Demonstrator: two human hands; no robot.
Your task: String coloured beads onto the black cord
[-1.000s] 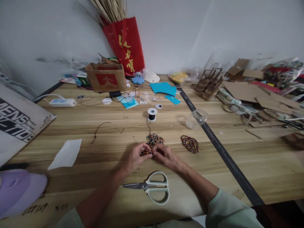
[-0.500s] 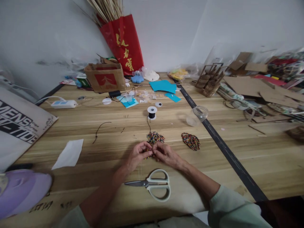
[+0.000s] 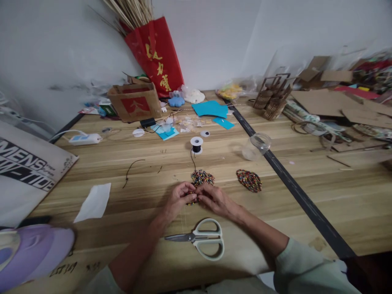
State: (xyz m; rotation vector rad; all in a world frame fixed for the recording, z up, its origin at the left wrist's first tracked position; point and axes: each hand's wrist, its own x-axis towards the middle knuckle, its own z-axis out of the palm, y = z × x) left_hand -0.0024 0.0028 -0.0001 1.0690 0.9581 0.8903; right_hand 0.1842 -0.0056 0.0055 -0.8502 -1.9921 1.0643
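Small multicoloured beads [image 3: 202,177] lie in a cluster at the middle of the table, partly covered by my hands. My left hand [image 3: 179,197] pinches at the near side of the cluster, thumb and index finger close together. Against its fingertips, my right hand [image 3: 214,199] is closed in a pinch too. What sits between the fingertips is too small to make out; it may be a bead or a thread. A thin pale thread hangs below the left hand. Black cord runs from a white spool [image 3: 196,145] down to the beads. Scissors [image 3: 202,237] lie nearer me.
To the right are a coiled bead string [image 3: 249,180] and a clear plastic jar [image 3: 256,147]. White paper [image 3: 93,201], a purple cap [image 3: 36,253] and a power strip [image 3: 85,139] are on the left. Behind stand a paper bag [image 3: 134,102] and a red bag [image 3: 156,57].
The view has shifted slightly, so most things on the table sit a little further right. Both hands stay pinched together over the beads, with hardly any finger movement.
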